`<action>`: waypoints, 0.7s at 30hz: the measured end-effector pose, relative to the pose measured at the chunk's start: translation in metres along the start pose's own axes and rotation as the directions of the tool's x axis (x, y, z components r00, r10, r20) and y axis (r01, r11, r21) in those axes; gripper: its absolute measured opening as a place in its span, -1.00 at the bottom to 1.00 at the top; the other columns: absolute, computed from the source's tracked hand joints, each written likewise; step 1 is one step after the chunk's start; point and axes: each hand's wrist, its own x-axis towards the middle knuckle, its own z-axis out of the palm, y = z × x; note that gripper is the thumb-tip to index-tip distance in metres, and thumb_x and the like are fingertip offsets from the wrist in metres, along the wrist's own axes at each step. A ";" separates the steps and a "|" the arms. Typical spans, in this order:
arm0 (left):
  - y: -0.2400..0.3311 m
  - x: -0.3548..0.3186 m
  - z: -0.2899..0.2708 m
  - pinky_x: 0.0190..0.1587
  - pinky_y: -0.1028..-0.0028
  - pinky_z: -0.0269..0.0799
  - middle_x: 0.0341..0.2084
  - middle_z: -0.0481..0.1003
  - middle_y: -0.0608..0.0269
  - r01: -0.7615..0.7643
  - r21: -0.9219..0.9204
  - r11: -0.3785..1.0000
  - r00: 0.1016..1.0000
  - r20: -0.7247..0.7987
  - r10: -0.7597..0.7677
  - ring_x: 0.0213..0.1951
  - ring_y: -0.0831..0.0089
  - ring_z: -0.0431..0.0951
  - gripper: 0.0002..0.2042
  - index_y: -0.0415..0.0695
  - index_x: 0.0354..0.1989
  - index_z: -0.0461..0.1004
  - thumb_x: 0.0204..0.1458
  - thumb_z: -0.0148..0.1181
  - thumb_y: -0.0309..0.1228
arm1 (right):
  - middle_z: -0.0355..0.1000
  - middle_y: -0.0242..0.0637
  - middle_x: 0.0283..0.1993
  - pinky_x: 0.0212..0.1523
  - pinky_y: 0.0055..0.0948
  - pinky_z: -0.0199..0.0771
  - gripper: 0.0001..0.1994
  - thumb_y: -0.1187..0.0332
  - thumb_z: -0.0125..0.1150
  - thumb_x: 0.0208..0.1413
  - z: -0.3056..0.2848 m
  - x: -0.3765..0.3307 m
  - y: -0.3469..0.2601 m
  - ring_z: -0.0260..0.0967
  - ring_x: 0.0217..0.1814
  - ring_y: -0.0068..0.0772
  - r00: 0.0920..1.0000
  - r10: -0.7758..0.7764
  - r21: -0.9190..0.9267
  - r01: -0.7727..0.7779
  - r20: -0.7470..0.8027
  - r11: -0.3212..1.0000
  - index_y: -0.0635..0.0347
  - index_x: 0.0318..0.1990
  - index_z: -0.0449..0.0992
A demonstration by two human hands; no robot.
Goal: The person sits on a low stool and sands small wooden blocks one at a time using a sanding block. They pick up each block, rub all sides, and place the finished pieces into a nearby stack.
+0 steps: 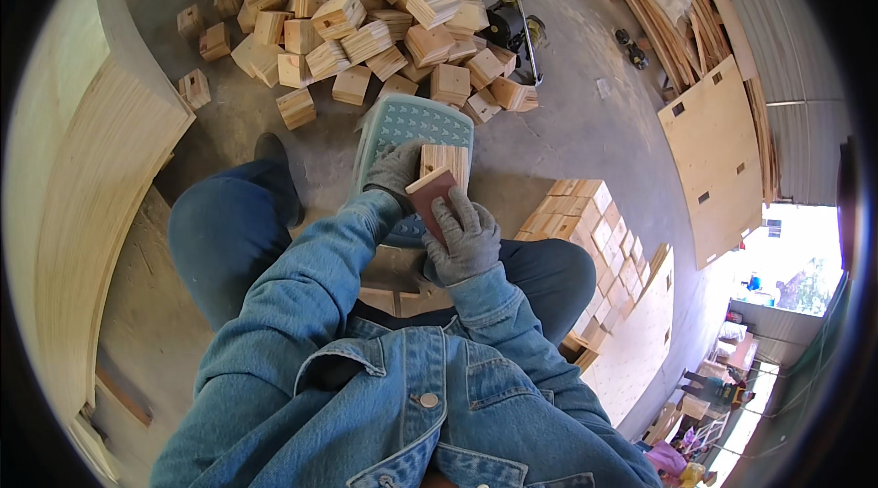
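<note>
Fingers of the left hand [395, 170] clamp the wooden block [445, 162] over the teal stool [402, 120]; the right hand [466, 236] presses sandpaper [430, 195] (reddish) against it, best rubbed flat and evenly.

The person wears a light blue denim jacket with pale stitched seams, a turned-down collar, flapped chest pockets and round metal buttons down the front. Each hand is covered by a grey knitted work glove, the left hand [395, 170] and the right hand [466, 236] alike, tucked under the jacket cuffs. Dark blue trousers and a dark shoe complete the clothing.
</note>
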 end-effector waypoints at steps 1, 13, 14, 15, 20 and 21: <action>0.002 0.000 0.001 0.46 0.14 0.13 0.27 0.42 0.15 0.004 -0.014 1.000 1.000 0.016 -0.003 0.33 0.08 0.36 -0.23 0.10 0.35 0.31 -0.09 0.44 -0.01 | 0.28 -0.22 0.46 0.20 0.12 0.43 -0.33 0.15 0.48 -0.06 0.001 0.005 0.002 0.36 0.24 0.13 1.000 0.008 -0.008 -0.008 -0.015 1.000 -0.07 0.30 0.52; -0.007 0.005 0.013 0.58 0.16 -0.10 0.38 0.31 0.21 -0.013 0.042 0.999 1.000 0.022 0.012 0.46 0.23 0.23 -0.10 0.11 0.43 0.22 -0.13 0.43 0.11 | 0.27 -0.25 0.48 0.31 0.06 0.38 -0.36 0.11 0.42 0.05 0.014 0.127 0.031 0.34 0.34 0.14 0.973 0.227 -0.090 -0.223 0.041 0.971 -0.09 0.35 0.48; -0.001 0.002 0.006 0.58 0.15 -0.11 0.38 0.32 0.20 0.020 0.088 0.996 1.000 0.022 -0.022 0.46 0.23 0.24 -0.10 0.11 0.42 0.22 -0.14 0.44 0.10 | 0.27 -0.24 0.48 0.31 0.06 0.38 -0.35 0.11 0.43 0.04 0.014 0.117 0.029 0.34 0.34 0.13 0.976 0.211 -0.087 -0.206 0.045 0.975 -0.09 0.34 0.48; -0.002 -0.001 0.003 0.58 0.16 -0.10 0.36 0.33 0.19 0.018 0.132 0.991 0.999 0.024 -0.021 0.45 0.21 0.25 -0.10 0.10 0.42 0.23 -0.14 0.44 0.10 | 0.27 -0.24 0.48 0.31 0.07 0.38 -0.35 0.11 0.43 0.03 0.012 0.102 0.023 0.35 0.33 0.12 0.980 0.192 -0.084 -0.187 0.051 0.979 -0.08 0.34 0.48; 0.010 0.000 -0.009 0.54 0.14 -0.03 0.30 0.40 0.13 -0.007 0.015 1.000 0.998 0.066 0.006 0.40 0.14 0.32 -0.17 0.06 0.37 0.28 -0.11 0.44 0.04 | 0.28 -0.19 0.46 0.29 0.08 0.39 -0.31 0.14 0.48 -0.05 -0.007 0.016 0.008 0.36 0.30 0.10 0.997 0.057 -0.035 -0.055 0.046 0.998 -0.04 0.32 0.50; 0.012 -0.001 -0.011 0.53 0.14 -0.01 0.29 0.40 0.12 0.006 0.006 1.000 0.998 0.058 -0.006 0.40 0.13 0.33 -0.18 0.06 0.36 0.29 -0.12 0.44 0.02 | 0.29 -0.18 0.46 0.29 0.08 0.39 -0.31 0.14 0.48 -0.07 -0.010 0.003 0.006 0.36 0.30 0.11 0.998 0.040 -0.023 -0.039 0.056 0.999 -0.03 0.31 0.51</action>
